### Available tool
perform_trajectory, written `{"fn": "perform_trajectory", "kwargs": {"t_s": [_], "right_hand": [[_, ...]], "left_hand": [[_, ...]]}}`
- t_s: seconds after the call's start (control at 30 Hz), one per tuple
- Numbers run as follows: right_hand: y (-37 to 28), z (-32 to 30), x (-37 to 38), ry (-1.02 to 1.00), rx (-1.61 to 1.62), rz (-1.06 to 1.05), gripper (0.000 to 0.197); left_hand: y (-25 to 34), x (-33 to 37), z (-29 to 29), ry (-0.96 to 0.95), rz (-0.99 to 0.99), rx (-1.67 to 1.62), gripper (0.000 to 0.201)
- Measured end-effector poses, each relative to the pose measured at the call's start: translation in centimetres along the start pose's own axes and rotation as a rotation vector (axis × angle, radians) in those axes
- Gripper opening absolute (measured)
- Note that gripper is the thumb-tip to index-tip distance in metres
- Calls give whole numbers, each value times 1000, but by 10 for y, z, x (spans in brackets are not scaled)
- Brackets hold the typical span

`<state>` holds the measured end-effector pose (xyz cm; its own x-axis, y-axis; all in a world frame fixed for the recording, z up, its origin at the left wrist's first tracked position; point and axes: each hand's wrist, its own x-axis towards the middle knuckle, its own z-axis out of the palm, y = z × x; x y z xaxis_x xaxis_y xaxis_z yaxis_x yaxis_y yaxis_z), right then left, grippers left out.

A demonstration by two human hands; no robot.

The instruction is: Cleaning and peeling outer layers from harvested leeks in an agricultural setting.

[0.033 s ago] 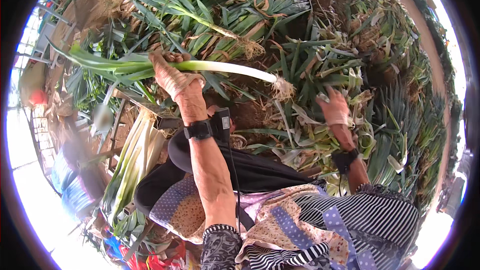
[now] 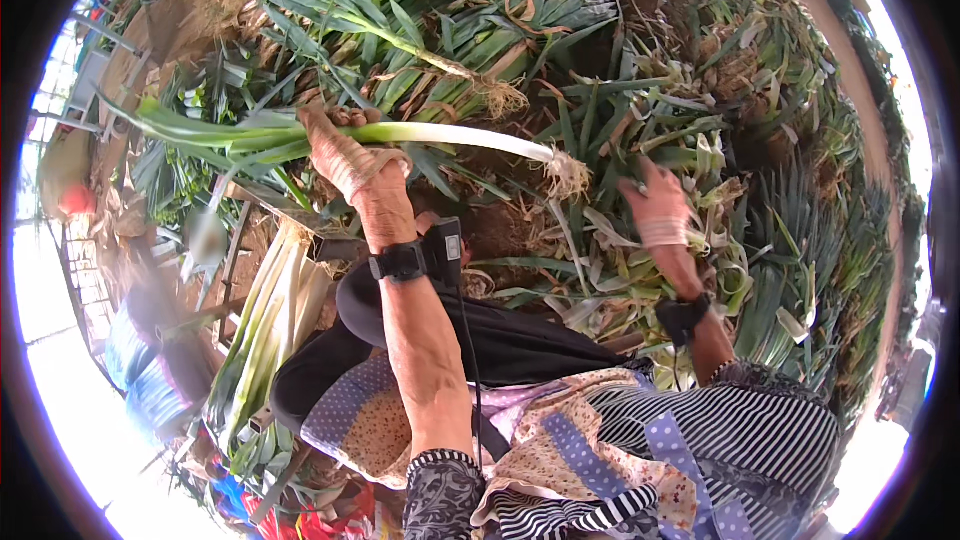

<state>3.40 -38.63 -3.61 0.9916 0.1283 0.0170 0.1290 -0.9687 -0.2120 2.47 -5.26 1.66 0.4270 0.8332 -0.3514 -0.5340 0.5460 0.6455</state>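
Note:
Closed round the green upper stalk of a leek, my left hand holds it crosswise. Its leaves stretch to the left; the white shank ends in pale roots at the right. To the right of these roots is my right hand, back upward, over peeled leaf scraps. Its fingertips are blurred, and whether anything sits in them is unclear. Both hands are bound with light wrappings. One untrimmed leek lies beyond my left hand on a pile of leeks.
Stripped leeks lie bundled on a metal frame to my left. More leeks and dry leaves are heaped at the right. My dark-clad knees are below the held leek. Red plastic shows at lower left.
My right hand has shifted slightly up and left, toward the leek's roots. My left hand and the leek have hardly moved.

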Motion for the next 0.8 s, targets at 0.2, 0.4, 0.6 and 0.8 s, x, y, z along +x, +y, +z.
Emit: {"fn": "perform_trajectory", "kwargs": {"t_s": [0.2, 0.4, 0.6, 0.8], "right_hand": [[-158, 10, 28, 501, 350, -470, 51], [-211, 26, 79, 379, 315, -368, 37], [-179, 77, 138, -26, 29, -177, 37], [-130, 64, 100, -67, 532, -59, 39]], "left_hand": [[-18, -20, 12, 112, -20, 56, 32], [-19, -21, 7, 60, -56, -41, 27], [-10, -20, -3, -238, -63, -150, 40], [1, -10, -5, -292, -6, -107, 48]]}}
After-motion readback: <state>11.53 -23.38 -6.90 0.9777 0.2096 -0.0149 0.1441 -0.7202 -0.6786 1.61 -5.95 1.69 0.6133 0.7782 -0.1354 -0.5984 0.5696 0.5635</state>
